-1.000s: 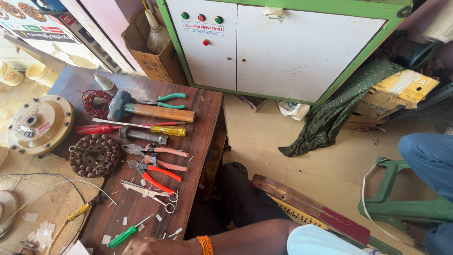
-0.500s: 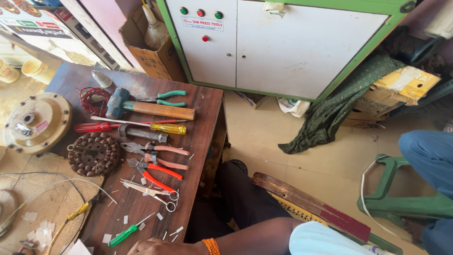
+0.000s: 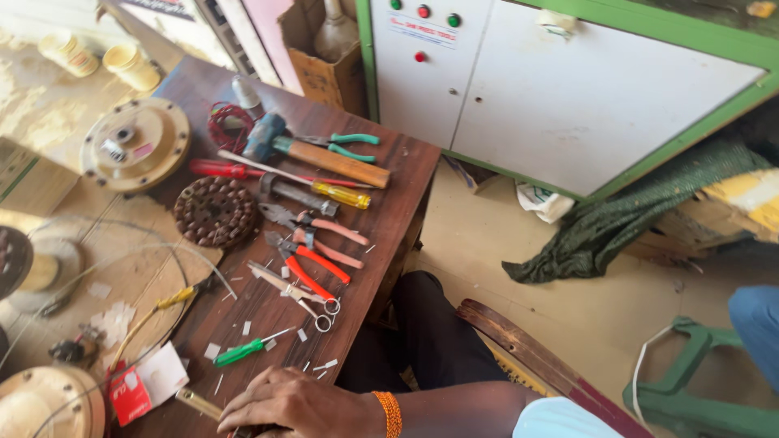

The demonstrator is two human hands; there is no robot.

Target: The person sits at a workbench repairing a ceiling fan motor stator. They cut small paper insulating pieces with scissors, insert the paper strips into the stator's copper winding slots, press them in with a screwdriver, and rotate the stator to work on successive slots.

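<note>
Workshop floor, cluttered wooden table (image 3: 389,203), hand (image 3: 296,401) resting

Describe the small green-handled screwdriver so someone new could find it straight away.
Start at the dark wooden table covered in tools. Near its front edge, just beyond the right hand resting there, lies the small green-handled screwdriver. It lies apart from the tool cluster; the green-handled pliers sit at the far end.

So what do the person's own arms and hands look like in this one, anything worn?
Only one hand is in view, at the bottom edge, and which of the two it is cannot be told. It is bare, no glove, no ring visible on the fingers. An orange beaded bracelet circles the wrist, and a pale light-blue sleeve covers the upper arm.
</note>
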